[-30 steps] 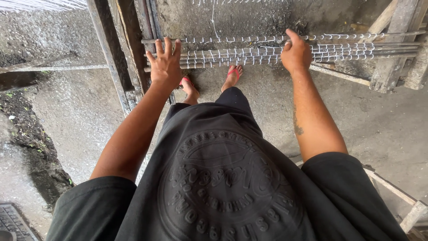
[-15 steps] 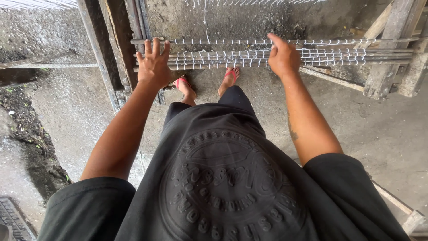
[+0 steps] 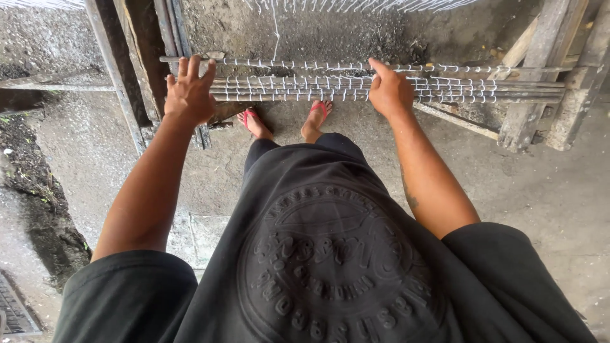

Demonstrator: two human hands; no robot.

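— Where are the fingers?
— The left hand (image 3: 189, 95) spreads its fingers (image 3: 194, 67) loose over the bundle of wire-wrapped rods (image 3: 318, 89), grasping nothing. The right hand (image 3: 389, 92) rests its fingers (image 3: 381, 67) on the same rods, uncurled.
— And the rods?
— They lie level at twelve o'clock, across a wooden frame (image 3: 530, 95).
— Below?
— Feet in red sandals (image 3: 254, 121) on the concrete floor (image 3: 540, 190), toward six o'clock.
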